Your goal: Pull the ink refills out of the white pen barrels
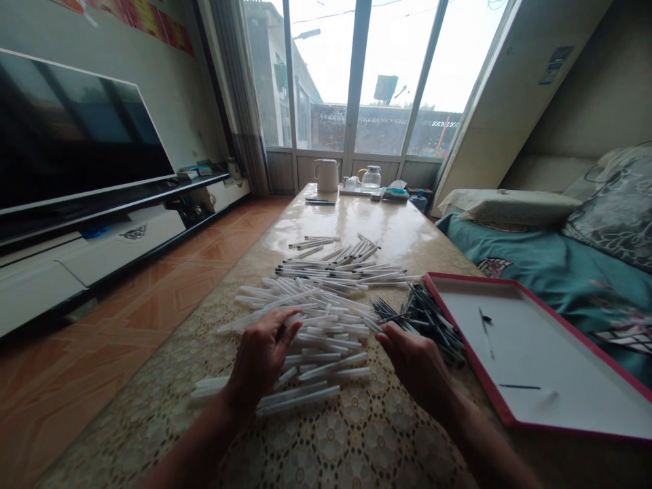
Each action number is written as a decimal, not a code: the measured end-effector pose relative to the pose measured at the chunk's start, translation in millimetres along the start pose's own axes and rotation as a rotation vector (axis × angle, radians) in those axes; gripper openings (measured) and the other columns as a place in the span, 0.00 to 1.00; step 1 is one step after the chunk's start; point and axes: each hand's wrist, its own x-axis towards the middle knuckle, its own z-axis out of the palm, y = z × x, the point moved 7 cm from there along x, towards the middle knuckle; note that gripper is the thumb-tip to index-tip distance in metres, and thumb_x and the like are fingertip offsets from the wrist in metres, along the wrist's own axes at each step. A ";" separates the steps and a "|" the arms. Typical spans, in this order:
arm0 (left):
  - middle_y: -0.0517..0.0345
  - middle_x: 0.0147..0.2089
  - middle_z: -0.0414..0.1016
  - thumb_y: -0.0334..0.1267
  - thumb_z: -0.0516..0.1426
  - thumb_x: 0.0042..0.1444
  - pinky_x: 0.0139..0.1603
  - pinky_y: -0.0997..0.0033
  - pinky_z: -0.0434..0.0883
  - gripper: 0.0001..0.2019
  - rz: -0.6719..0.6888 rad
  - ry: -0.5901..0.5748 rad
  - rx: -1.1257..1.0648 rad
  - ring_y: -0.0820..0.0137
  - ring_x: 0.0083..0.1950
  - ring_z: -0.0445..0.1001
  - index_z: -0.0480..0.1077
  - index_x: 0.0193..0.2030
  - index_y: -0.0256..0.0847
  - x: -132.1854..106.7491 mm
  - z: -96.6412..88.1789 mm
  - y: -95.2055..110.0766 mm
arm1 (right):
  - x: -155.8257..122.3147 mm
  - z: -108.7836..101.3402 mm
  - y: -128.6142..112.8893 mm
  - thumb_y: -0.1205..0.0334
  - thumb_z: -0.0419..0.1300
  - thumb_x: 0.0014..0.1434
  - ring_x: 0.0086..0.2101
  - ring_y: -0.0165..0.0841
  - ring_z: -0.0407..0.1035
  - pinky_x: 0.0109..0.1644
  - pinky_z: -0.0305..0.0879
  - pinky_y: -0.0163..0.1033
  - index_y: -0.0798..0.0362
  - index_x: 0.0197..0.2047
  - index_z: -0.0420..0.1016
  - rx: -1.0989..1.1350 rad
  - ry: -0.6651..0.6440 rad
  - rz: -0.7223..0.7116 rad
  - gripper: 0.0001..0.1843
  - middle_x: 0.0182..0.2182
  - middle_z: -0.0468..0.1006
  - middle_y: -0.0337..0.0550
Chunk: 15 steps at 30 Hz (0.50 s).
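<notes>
In the head view, taking twelve o'clock as away from the person toward the window, both hands are over the near half of the tabletop [356, 221], with loose white tubes [333, 367] spread between them. The left hand [262, 350] is at the near-left part of the spread, its thumb and forefinger curled toward each other with a narrow gap. Pale tubes show right at those tips, but I cannot tell whether one is pinched. From this hand most of the tubes lie toward three o'clock, their long axes running roughly nine to three, some tipped toward two.

The right hand [420, 360] is half closed, its fingertips drawn together and pointing toward ten o'clock, where the right-hand ends of the tubes meet a heap of thin dark rods [435, 322]. Whether it grips anything slender is hidden by the fingers. The heap is just beside this hand, from twelve to one o'clock, many of its rods slanting from eleven to five. So the right hand is clearly the nearer to the rods.

Dark-tipped tubes [336, 273] lie beyond both hands, toward eleven from the right one. A red-rimmed tray [519, 339] sits at about three from that same hand.
</notes>
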 end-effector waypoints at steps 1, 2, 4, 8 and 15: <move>0.50 0.39 0.78 0.39 0.54 0.59 0.41 0.66 0.71 0.14 0.013 0.017 0.019 0.63 0.39 0.76 0.73 0.49 0.37 -0.9 1.4 -0.4 | 0.0 3.9 -2.5 0.56 0.44 0.69 0.21 0.30 0.62 0.26 0.52 0.35 0.49 0.31 0.60 0.003 -0.019 0.010 0.15 0.21 0.67 0.35; 0.49 0.40 0.78 0.38 0.54 0.59 0.42 0.64 0.71 0.16 0.027 0.035 0.033 0.62 0.39 0.76 0.71 0.53 0.37 -1.8 1.7 -0.8 | -0.2 6.5 -4.5 0.56 0.43 0.69 0.22 0.31 0.64 0.27 0.53 0.35 0.49 0.31 0.60 0.020 -0.035 0.019 0.15 0.22 0.68 0.36; 0.48 0.41 0.77 0.37 0.55 0.59 0.44 0.61 0.71 0.17 0.053 0.097 0.048 0.61 0.41 0.75 0.70 0.55 0.37 -4.2 -1.8 0.3 | -1.0 9.7 -7.5 0.58 0.42 0.69 0.25 0.32 0.66 0.30 0.55 0.35 0.50 0.32 0.60 0.078 -0.070 0.029 0.14 0.24 0.70 0.38; 0.50 0.41 0.75 0.35 0.57 0.57 0.42 0.62 0.72 0.14 0.032 0.106 -0.131 0.64 0.39 0.74 0.73 0.51 0.41 -10.9 -1.7 11.7 | -4.0 18.5 -15.2 0.60 0.43 0.69 0.26 0.31 0.66 0.31 0.57 0.34 0.51 0.37 0.63 0.166 -0.172 0.008 0.11 0.27 0.72 0.38; 0.57 0.34 0.75 0.41 0.65 0.49 0.24 0.75 0.70 0.21 -0.425 -0.378 -0.988 0.73 0.26 0.73 0.71 0.49 0.39 -30.2 61.3 27.7 | -10.0 37.0 -43.5 0.60 0.45 0.68 0.27 0.30 0.68 0.31 0.58 0.33 0.52 0.34 0.64 0.253 -0.288 -0.096 0.13 0.29 0.74 0.40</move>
